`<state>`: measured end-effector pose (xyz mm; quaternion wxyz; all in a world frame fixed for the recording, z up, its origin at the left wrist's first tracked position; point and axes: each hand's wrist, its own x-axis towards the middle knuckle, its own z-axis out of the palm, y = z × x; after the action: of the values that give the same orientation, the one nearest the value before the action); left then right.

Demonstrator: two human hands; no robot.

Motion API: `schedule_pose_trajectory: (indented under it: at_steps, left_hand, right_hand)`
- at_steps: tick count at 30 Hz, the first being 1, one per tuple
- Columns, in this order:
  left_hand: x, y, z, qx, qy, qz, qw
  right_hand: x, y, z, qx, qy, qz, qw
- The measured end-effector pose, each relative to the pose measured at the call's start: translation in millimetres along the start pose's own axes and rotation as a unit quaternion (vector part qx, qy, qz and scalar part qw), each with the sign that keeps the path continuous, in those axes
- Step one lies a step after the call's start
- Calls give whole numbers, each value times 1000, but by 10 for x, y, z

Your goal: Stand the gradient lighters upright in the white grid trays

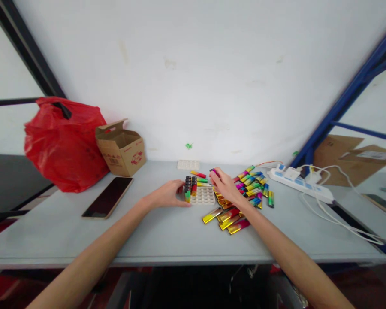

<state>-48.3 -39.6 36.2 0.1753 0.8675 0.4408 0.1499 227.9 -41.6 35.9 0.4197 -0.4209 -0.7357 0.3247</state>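
A pale tray (203, 196) with rows of round cups lies flat on the table. Several lighters (194, 187) with black tops and shiny coloured bodies stand upright in its left end. My left hand (170, 194) curves around that end, thumb along the front and fingers behind, apart from each other; whether it touches the lighters I cannot tell. Above the tray's right back corner, my right hand (223, 183) pinches a lighter (214, 172), mostly hidden by the fingers. Under and beside my right forearm spreads a heap of loose lighters (232, 214) in yellow, red, green, blue and purple.
A second pale tray (188, 165) lies by the wall. At left are a phone (108, 197), an open cardboard box (124, 150) and a red plastic bag (66, 146). A white power strip (304, 185) with cables stands right, near a blue metal frame (336, 113).
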Motion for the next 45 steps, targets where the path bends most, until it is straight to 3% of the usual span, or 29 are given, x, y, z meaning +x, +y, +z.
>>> schedule_pose_trajectory:
  at_steps: [5, 12, 18, 23, 26, 28, 30, 33, 36, 40, 45]
  left_hand:
    - [-1, 19, -8, -6, 6, 6, 1000]
    - [-12, 28, -17, -11, 3, 11, 1000]
    - [-1, -11, 16, -4, 15, 21, 1000]
    - [-5, -1, 10, -2, 10, 20, 1000]
    - [-4, 15, -3, -1, 6, 6, 1000]
    - [-1, 24, -11, 5, 2, -1, 1000]
    - [1, 29, -17, 11, 0, -4, 1000]
    - [1, 25, -16, 13, 8, -2, 1000]
    - [-1, 5, -4, 11, 17, 3, 1000]
    - [1, -23, 15, 8, 19, 8, 1000]
    - [9, -22, 16, 5, 11, -4, 1000]
  right_hand:
    - [-52, -136, 154, -100, -46, -116, 987]
    - [-125, -130, 256, -68, -52, -59, 995]
    - [-85, 18, 323, -196, -72, -125, 970]
    - [-46, -12, 349, -274, -77, -164, 945]
    - [-6, -1, 134, -282, -73, -134, 947]
    - [31, 93, -152, -323, -5, -83, 943]
    - [62, 265, -519, -387, 84, -13, 918]
    - [77, 593, -1070, -478, 159, 90, 859]
    - [70, 864, -1414, -510, 140, 172, 831]
    - [99, 1024, -1482, -504, 81, 230, 828]
    - [224, 1053, -1397, -508, 77, 271, 814]
